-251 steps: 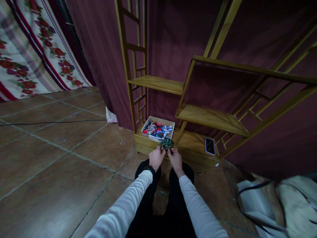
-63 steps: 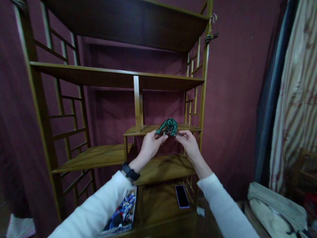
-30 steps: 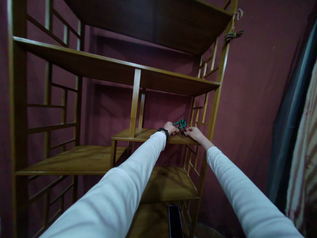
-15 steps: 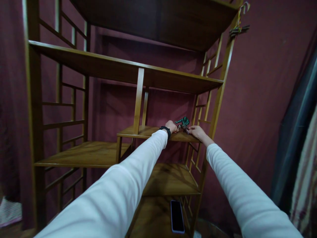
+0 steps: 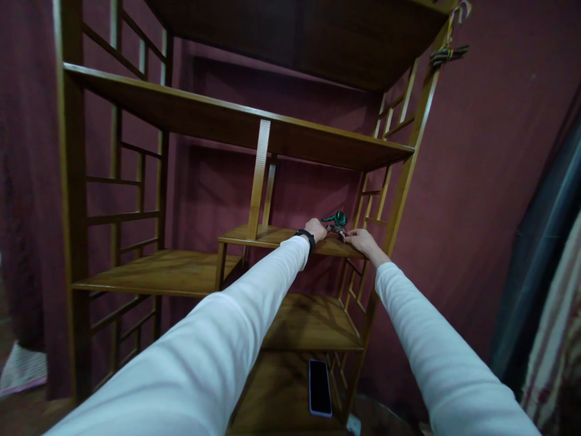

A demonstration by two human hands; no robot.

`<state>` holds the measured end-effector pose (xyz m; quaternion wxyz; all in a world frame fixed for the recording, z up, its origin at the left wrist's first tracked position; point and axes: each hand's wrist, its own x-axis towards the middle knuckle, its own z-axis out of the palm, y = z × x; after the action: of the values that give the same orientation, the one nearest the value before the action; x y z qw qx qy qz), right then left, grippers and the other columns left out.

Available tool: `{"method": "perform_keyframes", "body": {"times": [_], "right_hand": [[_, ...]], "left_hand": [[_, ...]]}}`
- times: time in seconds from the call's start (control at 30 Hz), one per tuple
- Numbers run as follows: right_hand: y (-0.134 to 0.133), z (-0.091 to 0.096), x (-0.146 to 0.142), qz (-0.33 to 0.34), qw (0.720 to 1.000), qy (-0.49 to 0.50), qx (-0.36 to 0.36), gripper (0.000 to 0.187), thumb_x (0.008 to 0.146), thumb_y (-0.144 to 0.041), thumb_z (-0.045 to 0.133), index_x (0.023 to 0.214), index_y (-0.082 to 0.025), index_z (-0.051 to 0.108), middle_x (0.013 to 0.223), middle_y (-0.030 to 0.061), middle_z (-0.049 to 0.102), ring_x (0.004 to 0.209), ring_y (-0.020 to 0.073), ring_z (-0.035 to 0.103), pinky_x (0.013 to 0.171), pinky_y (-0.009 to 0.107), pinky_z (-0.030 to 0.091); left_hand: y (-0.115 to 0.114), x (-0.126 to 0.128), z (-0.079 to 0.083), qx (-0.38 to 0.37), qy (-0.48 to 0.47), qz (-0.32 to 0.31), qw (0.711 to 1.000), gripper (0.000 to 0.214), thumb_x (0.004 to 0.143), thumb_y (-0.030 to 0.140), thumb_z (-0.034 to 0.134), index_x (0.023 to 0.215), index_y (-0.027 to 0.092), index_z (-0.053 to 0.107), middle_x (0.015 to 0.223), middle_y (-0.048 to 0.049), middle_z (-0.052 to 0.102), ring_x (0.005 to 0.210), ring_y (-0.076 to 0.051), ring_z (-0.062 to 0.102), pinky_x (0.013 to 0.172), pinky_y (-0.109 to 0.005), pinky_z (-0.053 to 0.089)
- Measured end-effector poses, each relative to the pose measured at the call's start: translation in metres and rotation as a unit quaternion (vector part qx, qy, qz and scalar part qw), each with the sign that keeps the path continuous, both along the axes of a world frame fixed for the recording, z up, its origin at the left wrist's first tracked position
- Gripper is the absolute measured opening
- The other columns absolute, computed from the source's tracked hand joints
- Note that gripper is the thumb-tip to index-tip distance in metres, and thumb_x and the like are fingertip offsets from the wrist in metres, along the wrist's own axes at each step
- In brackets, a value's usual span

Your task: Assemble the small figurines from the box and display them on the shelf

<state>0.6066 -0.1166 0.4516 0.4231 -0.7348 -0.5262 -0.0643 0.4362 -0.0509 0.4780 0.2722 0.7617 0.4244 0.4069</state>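
A small figurine (image 5: 337, 219), dark green on top and brownish-pink below, stands on the raised middle shelf (image 5: 276, 237) of a wooden unit. My left hand (image 5: 315, 230), with a black band at the wrist, is closed at its left side; the fingertips are mostly hidden behind the hand. From the right, my right hand (image 5: 362, 240) pinches the lower part of the figurine between thumb and fingers. Its exact shape is too small to make out.
Lower down, a phone (image 5: 320, 388) with a light purple edge lies on the bottom shelf (image 5: 272, 387). A post (image 5: 259, 181) rises left of my hands, and another shelf (image 5: 236, 118) runs above them. A bundle of sticks (image 5: 449, 55) hangs at the upper right.
My view has shifted slightly, so the shelf unit sits a little differently in the picture. Both hands stay at the figurine, whose green top appears slightly turned or lowered.
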Motion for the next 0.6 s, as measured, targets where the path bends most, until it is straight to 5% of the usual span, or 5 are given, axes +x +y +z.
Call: {"method": "perform_keyframes", "body": {"times": [0.4, 0.5, 0.6], "right_hand": [[-0.009, 0.001, -0.004, -0.029, 0.999, -0.027, -0.002, 0.026, 0.065, -0.022, 0.056, 0.087, -0.015, 0.069, 0.083, 0.0075, 0.069, 0.076, 0.0176, 0.061, 0.065, 0.023, 0.041], [-0.011, 0.002, -0.007, -0.031, 0.999, -0.032, 0.004, 0.03, 0.066, -0.021, 0.057, 0.092, -0.014, 0.068, 0.089, 0.0095, 0.069, 0.08, 0.0186, 0.061, 0.069, 0.023, 0.042], [-0.018, 0.004, -0.011, -0.042, 0.998, -0.043, 0.017, 0.035, 0.068, -0.022, 0.057, 0.1, -0.014, 0.066, 0.098, 0.0111, 0.067, 0.087, 0.0202, 0.061, 0.075, 0.026, 0.042]], "left_hand": [[-0.036, -0.03, 0.006, 0.033, -0.032, -0.005, 0.999, 0.039, 0.06, 0.015, 0.071, 0.098, 0.006, 0.063, 0.093, -0.0168, 0.066, 0.093, -0.025, 0.06, 0.072, -0.026, 0.045], [-0.065, -0.051, -0.002, 0.073, -0.146, -0.079, 0.984, 0.039, 0.068, 0.009, 0.061, 0.108, 0.01, 0.06, 0.101, -0.0133, 0.065, 0.089, -0.019, 0.061, 0.072, -0.024, 0.045], [-0.115, -0.09, -0.04, 0.087, -0.212, -0.215, 0.949, 0.035, 0.077, 0.014, 0.052, 0.112, 0.014, 0.058, 0.101, -0.0094, 0.065, 0.082, -0.014, 0.061, 0.07, -0.023, 0.047]]}}
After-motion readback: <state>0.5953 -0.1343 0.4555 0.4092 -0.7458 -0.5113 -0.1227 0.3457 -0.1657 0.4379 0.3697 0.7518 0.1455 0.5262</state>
